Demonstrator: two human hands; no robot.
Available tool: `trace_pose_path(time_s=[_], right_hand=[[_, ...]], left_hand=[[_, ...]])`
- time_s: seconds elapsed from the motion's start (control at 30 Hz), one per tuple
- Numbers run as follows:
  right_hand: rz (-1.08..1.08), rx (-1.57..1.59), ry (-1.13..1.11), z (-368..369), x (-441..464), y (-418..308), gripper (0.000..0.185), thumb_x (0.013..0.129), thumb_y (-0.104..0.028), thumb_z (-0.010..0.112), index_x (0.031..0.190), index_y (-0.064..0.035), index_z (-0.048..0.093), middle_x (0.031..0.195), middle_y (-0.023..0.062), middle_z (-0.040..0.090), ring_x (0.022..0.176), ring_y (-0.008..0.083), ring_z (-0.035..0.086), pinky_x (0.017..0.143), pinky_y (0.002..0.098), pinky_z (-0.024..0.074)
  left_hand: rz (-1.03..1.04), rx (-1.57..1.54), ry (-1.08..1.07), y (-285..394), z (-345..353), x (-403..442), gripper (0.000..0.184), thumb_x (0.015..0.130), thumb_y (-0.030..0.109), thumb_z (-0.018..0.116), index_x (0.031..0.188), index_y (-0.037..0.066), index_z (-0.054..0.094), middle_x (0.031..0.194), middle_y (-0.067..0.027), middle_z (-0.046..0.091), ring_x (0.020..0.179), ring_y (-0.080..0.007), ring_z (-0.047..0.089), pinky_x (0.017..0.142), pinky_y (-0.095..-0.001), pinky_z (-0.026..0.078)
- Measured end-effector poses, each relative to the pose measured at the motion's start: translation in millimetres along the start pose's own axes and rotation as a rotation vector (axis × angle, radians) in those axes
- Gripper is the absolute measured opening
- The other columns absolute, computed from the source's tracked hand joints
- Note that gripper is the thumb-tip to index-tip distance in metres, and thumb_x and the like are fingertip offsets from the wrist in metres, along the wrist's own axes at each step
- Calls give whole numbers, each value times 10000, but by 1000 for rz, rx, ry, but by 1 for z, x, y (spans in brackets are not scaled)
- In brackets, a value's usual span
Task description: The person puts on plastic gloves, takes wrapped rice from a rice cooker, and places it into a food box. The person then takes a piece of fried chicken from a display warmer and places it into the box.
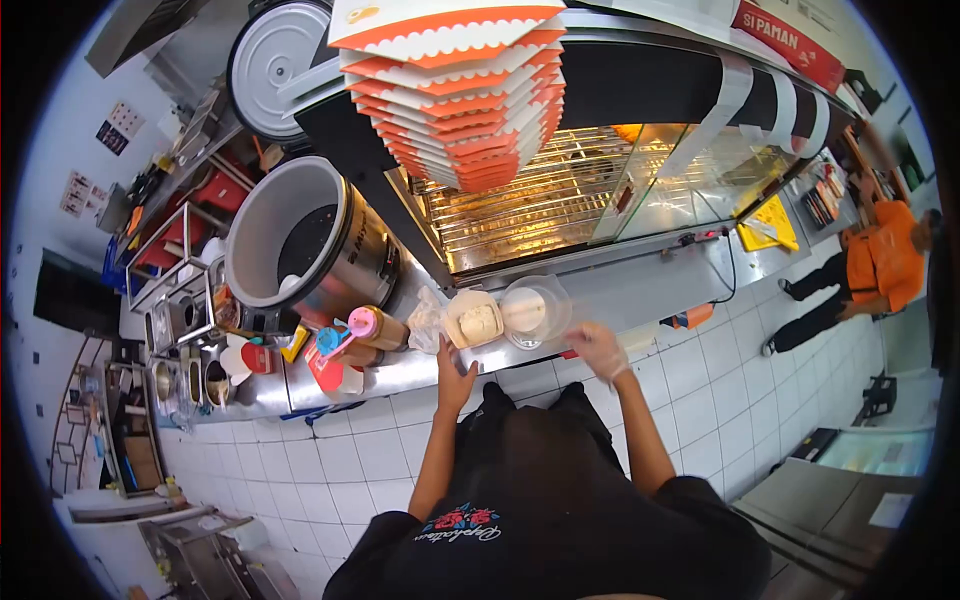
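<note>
A paper food box (pixel 474 340) stands on the steel counter in front of me, with a pale mound of what looks like rice (pixel 478 322) in it. My left hand (pixel 456 378) is at the box's near left corner, thumb and fingers apart, a fingertip against its side. To the right of the box sits a clear round plastic tub (pixel 524 308) with something pale in it. Just right of that tub is my right hand (pixel 598 352), apparently in a thin clear glove. Its fingers are curled and smeared by motion, so any hold is unclear. A crumpled clear plastic bag (pixel 427 322) lies left of the box.
Sauce bottles with pink (pixel 365 322) and blue (pixel 329 341) tops stand to the left, before a large open rice cooker (pixel 290 240). Behind the counter is a lit glass warmer (pixel 540 210), topped by stacked orange-and-white boxes (pixel 460 90). A person in orange (pixel 885 260) stands at right.
</note>
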State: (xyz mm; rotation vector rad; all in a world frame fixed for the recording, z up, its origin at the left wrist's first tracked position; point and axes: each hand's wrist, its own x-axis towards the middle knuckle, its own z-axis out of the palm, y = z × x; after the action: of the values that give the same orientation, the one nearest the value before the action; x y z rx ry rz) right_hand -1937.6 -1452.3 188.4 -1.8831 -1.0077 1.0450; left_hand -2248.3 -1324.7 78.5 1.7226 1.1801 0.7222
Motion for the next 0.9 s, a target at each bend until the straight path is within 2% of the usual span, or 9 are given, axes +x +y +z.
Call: trace_pose_path(time_s=[0.07,0.13,0.23,0.3,0.37,0.43,0.57,0.8,0.9], right_hand=[[-279,58,30,-11,34,-23,175,907,-218,700,974,-66,755,870,97,730,786,207,682,776,316,541],[-330,-126,-25,-26,56,-64,212,915,-274,692,921,-71,753,851,105,725,775,246,682,769,318,542],[-241,-583,-104,-39,85,-136,275,956,-345,618,953,-98,738,925,88,726,815,288,679,736,350,552],[-650,-742,204,-20,123,-146,303,977,-350,553,1128,-123,683,1046,99,703,936,317,652,818,407,551],[-846,-619,307,-12,163,-172,368,993,-419,511,1235,-176,643,1153,115,683,1104,296,626,988,413,496],[-757,-736,325,1,191,-193,379,1001,-406,497,1262,-165,631,1215,120,668,1161,312,606,1043,414,457],[-692,-635,71,5,202,-254,576,875,-461,628,1322,-98,595,1317,194,614,1266,347,547,1077,444,435],[-512,-655,-52,-1,203,-272,519,834,-483,686,1208,-122,693,1223,167,678,1179,311,617,1011,398,484],[-505,-653,48,-13,175,-261,599,805,-505,734,1265,-129,659,1210,156,684,1136,312,639,996,393,494]], left_hand=[[-151,-229,37,-4,4,-26,868,866,106,756,1563,34,243,1396,-180,487,1192,-262,580,971,-381,510],[-317,-40,-265,-57,0,-52,689,952,189,692,1528,40,344,1287,-170,583,1100,-251,626,925,-356,524],[-504,-85,-586,-41,-20,-82,565,988,287,654,1466,55,461,1181,-165,653,1047,-260,651,909,-355,521],[-492,-74,-375,-29,-21,-100,549,989,306,653,1446,52,486,1172,-166,669,1048,-251,653,904,-358,524],[-486,-92,-187,-27,-17,-115,511,996,308,640,1432,75,510,1166,-168,681,1028,-245,659,894,-360,525],[-509,-69,-123,-23,-18,-127,501,996,302,639,1427,78,515,1156,-169,685,1016,-247,662,889,-359,526],[-517,-44,-59,-19,-13,-142,488,997,288,630,1426,86,518,1157,-180,687,1025,-259,672,884,-363,530],[-590,-143,-80,-22,-5,-157,485,996,295,627,1422,89,522,1162,-176,687,1017,-247,683,883,-349,533],[-574,-142,-57,-29,-9,-155,477,1002,299,624,1421,93,529,1137,-150,679,971,-207,664,812,-323,529]])
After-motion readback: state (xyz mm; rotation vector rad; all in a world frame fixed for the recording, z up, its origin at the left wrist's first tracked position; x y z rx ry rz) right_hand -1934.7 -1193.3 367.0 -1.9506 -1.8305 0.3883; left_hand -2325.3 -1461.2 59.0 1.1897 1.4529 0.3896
